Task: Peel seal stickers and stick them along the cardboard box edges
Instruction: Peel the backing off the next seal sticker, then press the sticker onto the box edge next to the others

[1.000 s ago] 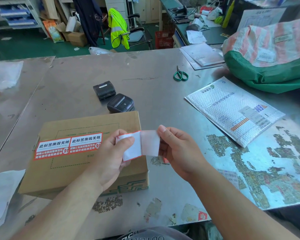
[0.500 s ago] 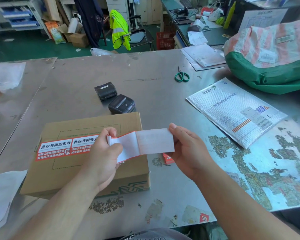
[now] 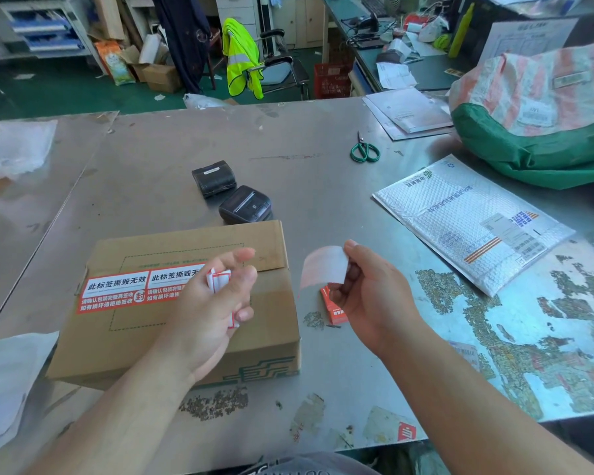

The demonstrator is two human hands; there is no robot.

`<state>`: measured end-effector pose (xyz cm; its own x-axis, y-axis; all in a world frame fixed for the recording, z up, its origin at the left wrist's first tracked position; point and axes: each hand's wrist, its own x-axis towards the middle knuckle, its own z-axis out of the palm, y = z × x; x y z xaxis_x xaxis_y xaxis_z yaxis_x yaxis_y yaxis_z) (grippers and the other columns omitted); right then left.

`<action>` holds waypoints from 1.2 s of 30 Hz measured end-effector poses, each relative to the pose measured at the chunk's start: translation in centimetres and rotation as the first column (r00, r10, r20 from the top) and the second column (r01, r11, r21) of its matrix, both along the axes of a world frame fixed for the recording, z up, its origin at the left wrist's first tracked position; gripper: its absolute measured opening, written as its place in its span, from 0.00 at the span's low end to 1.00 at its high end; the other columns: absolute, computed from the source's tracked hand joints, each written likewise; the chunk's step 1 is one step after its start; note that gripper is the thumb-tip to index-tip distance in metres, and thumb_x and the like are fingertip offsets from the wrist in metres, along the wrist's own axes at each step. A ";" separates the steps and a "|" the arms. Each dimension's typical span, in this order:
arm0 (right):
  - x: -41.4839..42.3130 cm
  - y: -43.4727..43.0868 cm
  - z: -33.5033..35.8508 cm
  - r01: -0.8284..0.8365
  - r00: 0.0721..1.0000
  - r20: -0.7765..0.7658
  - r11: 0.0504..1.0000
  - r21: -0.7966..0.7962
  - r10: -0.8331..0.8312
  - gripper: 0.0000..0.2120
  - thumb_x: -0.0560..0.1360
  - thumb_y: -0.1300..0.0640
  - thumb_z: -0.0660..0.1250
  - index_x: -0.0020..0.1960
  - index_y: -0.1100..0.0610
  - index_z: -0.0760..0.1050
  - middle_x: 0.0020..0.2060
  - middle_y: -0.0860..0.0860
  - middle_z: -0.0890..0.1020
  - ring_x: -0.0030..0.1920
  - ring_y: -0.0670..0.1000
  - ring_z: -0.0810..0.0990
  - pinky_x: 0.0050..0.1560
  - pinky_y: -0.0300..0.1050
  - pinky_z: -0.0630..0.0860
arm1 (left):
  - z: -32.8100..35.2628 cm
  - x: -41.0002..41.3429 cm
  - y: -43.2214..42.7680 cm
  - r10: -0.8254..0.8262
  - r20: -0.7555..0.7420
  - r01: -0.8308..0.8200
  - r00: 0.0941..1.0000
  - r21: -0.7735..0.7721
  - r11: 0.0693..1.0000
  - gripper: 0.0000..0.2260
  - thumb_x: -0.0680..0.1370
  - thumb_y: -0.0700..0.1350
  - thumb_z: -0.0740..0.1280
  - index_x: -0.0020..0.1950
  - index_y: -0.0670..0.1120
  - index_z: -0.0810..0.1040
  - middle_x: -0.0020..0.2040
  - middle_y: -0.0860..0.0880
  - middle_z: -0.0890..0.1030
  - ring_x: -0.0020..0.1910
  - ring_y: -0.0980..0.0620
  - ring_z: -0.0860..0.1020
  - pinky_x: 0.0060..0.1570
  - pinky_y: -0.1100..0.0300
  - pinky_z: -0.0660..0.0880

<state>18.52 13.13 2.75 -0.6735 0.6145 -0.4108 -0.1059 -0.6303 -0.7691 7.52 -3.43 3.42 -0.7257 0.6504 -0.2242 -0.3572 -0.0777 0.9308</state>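
A brown cardboard box (image 3: pixel 192 250) lies flat on the metal table (image 3: pixel 309 173) in front of me. Two red-and-white seal stickers (image 3: pixel 117 291) are stuck side by side across its top. My left hand (image 3: pixel 216 310) hovers over the box's right half with a crumpled red-edged sticker strip (image 3: pixel 217 280) between its fingers. To the right of the box, my right hand (image 3: pixel 364 296) pinches a curled white sheet (image 3: pixel 323 265), apart from the left hand. A small stack of red stickers (image 3: pixel 333 311) lies on the table under my right hand.
Two black label printers (image 3: pixel 246 207) sit just behind the box. Green-handled scissors (image 3: pixel 364 150) lie farther back. A white bubble mailer (image 3: pixel 470 221) is at right, a green and striped sack (image 3: pixel 542 108) behind it. Plastic bags lie at the left edge. Torn residue covers the table's right front.
The strip stretched between both hands has come apart. The right hand has pulled right with the white sheet; the left hand now holds the red-edged piece crumpled.
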 end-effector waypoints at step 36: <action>-1.1 -2.2 1.2 -0.026 0.985 0.167 0.999 -0.030 0.031 0.13 0.79 0.59 0.63 0.36 0.56 0.73 0.25 0.51 0.68 0.27 0.51 0.65 0.32 0.43 0.63 | 0.2 1.3 0.8 -0.230 -0.832 -0.229 0.505 -0.387 0.893 0.06 0.71 0.52 0.76 0.38 0.55 0.81 0.24 0.53 0.65 0.23 0.56 0.64 0.25 0.68 0.56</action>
